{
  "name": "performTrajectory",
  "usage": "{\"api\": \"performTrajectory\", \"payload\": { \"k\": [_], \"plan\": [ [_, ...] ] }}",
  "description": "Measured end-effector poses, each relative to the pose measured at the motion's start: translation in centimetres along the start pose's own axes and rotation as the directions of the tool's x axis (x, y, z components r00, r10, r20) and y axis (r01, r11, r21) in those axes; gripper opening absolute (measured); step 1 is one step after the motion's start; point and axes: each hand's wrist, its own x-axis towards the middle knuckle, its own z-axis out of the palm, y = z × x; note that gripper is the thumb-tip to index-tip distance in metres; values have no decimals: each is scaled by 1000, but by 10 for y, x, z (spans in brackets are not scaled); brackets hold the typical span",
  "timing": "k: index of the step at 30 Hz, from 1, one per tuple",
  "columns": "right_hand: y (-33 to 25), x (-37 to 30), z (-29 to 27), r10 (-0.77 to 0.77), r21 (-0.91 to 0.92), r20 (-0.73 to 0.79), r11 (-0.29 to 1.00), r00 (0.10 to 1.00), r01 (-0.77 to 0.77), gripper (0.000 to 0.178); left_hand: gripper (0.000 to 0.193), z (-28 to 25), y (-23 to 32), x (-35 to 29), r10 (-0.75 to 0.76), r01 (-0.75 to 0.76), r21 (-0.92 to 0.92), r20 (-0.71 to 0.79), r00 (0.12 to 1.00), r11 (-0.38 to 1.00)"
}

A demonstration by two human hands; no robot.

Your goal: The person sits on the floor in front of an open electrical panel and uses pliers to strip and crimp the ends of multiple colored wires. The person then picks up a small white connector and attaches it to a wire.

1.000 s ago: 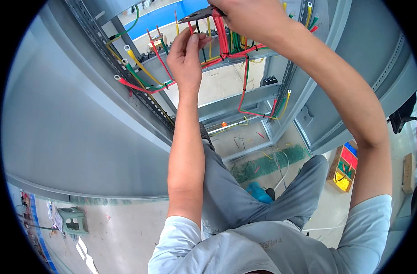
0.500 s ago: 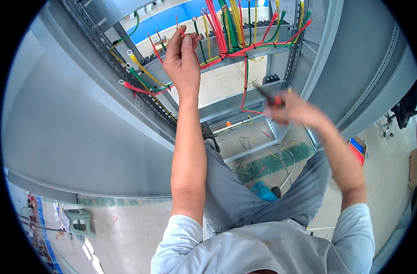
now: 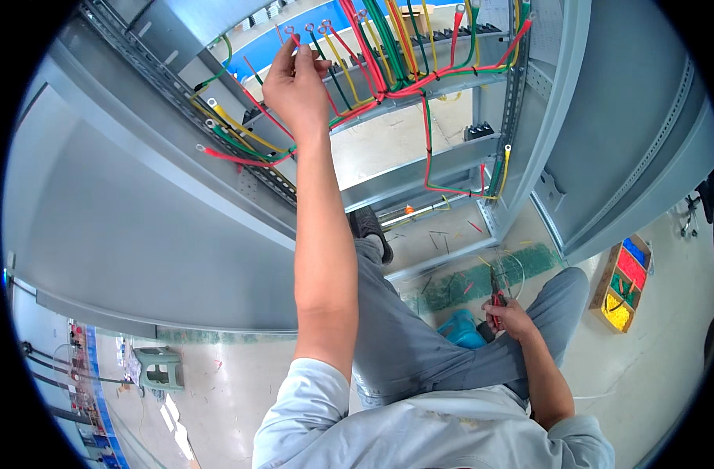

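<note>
High in the open grey cabinet (image 3: 138, 234), my left hand (image 3: 298, 90) has thumb and fingers pinched on a red wire (image 3: 296, 38). A ring terminal (image 3: 289, 30) shows at that wire's tip, just above my fingertips. Green, yellow and red wires (image 3: 388, 47), several ending in ring terminals, rise beside this hand from a tied bundle. Down by my right knee, my right hand (image 3: 513, 319) is closed round pliers (image 3: 497, 295) with red handles. Their dark jaws point up and away from me, over the floor.
At the right, a wooden box (image 3: 599, 301) holds blue, red, green and yellow small parts in compartments. A blue object (image 3: 461, 328) sits between my legs. Wire scraps lie about a green floor patch (image 3: 443, 293). A green stool (image 3: 160, 367) stands at the left.
My right hand has swung down from the cabinet opening to beside my right knee, carrying the pliers. My left hand stays pinched on the red wire. The view has shifted slightly.
</note>
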Motion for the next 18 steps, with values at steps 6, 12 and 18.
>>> {"api": "performTrajectory", "payload": {
  "k": [6, 12, 18],
  "plan": [
    [16, 17, -8, 42, -45, -22, 998, 999, -43, 19, 30, -1, -1, 2, -15, 15, -9, 20, 1000, 1000],
    [19, 17, -5, 51, -33, -9, 998, 999, -51, 22, 33, -3, 0, 2, -18, 17, 37, 43, 999, 999],
    [23, 20, -12, 54, -56, -29, 997, 998, -55, 24, 30, -2, 1, -1, 13, -13, -2, 11, 1000, 1000]
  ]
}}
